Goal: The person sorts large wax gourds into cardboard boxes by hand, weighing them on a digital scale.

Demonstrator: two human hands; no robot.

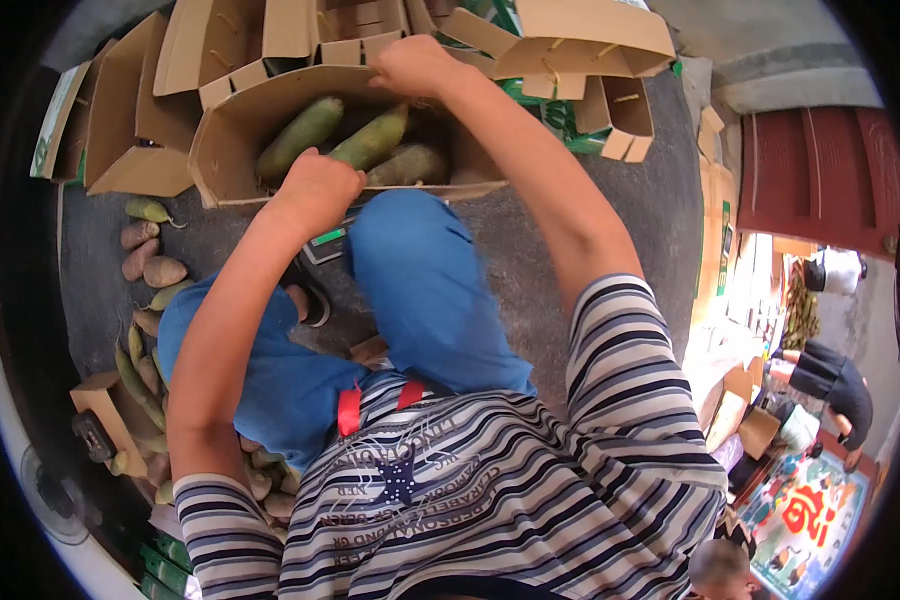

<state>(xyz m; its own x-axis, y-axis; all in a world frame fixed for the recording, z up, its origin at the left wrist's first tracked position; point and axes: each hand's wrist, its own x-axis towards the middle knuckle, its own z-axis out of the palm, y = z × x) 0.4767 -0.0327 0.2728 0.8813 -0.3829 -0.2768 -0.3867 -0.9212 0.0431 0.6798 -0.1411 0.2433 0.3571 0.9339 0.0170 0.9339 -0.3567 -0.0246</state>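
An open cardboard box point(232, 135) stands in front of my knees, with large green radishes point(305, 135) lying inside it. My left hand point(320, 192) is closed at the box's near edge, beside the end of the middle radish point(373, 138). At the far edge of the box is my right hand point(410, 68), its fingers curled in. What either hand grips, if anything, is hidden. A browner radish point(408, 166) lies at the near right of the box. Part of a scale with a green display point(327, 238) shows below my left hand.
More open boxes point(135, 130) stand behind and to both sides. Radishes and reddish roots point(165, 271) lie on the floor at the left, near a small box point(110, 415). A person in dark clothes point(835, 385) bends over at the far right, near a red door point(820, 180).
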